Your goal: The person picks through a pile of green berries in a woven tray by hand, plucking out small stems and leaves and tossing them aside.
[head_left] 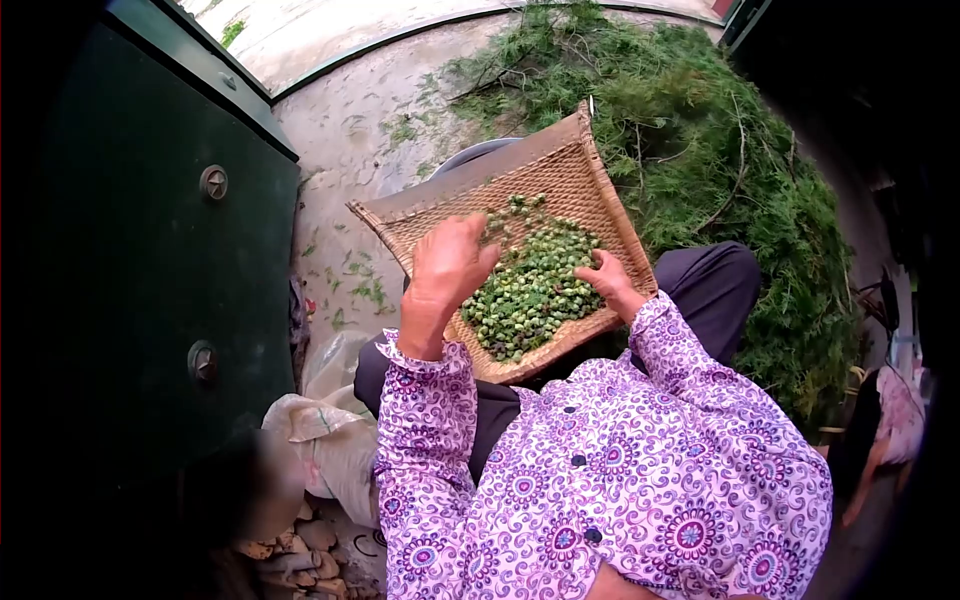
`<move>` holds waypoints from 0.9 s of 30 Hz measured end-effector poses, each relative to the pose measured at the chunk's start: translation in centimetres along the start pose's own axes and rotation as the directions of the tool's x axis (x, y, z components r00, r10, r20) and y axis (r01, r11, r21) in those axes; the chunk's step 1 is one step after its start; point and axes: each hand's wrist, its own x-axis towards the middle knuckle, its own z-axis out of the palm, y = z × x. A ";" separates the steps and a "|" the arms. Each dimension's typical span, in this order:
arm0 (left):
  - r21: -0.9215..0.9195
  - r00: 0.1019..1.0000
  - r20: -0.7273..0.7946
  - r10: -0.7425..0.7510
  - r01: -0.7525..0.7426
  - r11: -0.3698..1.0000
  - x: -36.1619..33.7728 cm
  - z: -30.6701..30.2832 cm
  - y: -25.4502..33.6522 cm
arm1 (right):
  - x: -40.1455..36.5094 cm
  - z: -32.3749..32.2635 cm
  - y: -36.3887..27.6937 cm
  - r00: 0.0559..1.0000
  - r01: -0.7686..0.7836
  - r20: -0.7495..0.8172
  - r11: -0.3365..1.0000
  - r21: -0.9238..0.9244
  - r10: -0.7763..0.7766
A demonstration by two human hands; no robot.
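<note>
A woven winnowing basket (612,200) rests tilted across my lap. Small round green cones or seed pods (540,280) are heaped in it, with some darker bits among them. My left hand (452,262) is raised over the basket's left side, back of the hand up. Its fingers bend down and are partly hidden and blurred, so what they hold, if anything, does not show. At the right edge of the heap, my right hand (612,282) has its thumb and fingers apart, touching or just above the green pieces.
Cut evergreen branches (740,150) lie piled beyond and to the right of the basket. A rim of a metal basin (478,155) shows behind it. On the left stand a dark green metal door (170,260) and a pale woven sack (325,430), with wood pieces (305,560) below.
</note>
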 end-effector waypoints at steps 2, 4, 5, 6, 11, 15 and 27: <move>-0.039 0.997 -0.053 -0.057 0.055 0.998 0.1 -0.9 0.2 | -0.2 2.0 0.8 0.996 -0.034 -0.084 0.988 -0.154 0.021; -0.081 0.992 -0.123 -0.031 0.021 0.996 0.2 -1.2 0.8 | 0.2 3.5 0.6 0.993 0.007 -0.112 0.985 -0.171 -0.026; -0.086 0.992 -0.119 -0.034 0.024 0.996 0.2 -1.2 0.9 | 0.1 4.4 0.3 0.993 0.049 -0.095 0.973 -0.224 -0.072; -0.178 0.993 -0.114 0.006 -0.027 0.984 0.3 -1.2 1.1 | 0.0 5.5 -0.1 0.990 0.094 -0.075 0.957 -0.275 -0.119; -0.313 0.989 -0.125 0.077 -0.113 0.943 0.8 -0.7 0.7 | -1.4 9.9 -3.5 0.983 0.181 0.083 0.945 -0.272 -0.164; -0.340 0.984 -0.168 0.063 -0.118 0.933 1.0 -0.7 0.1 | -2.9 12.1 -4.6 0.916 0.372 0.246 0.900 -0.226 -0.317; -0.376 0.985 -0.171 0.011 -0.076 0.924 0.5 -0.4 -0.7 | 2.7 -0.2 -2.7 0.958 0.285 0.055 0.911 -0.298 -0.282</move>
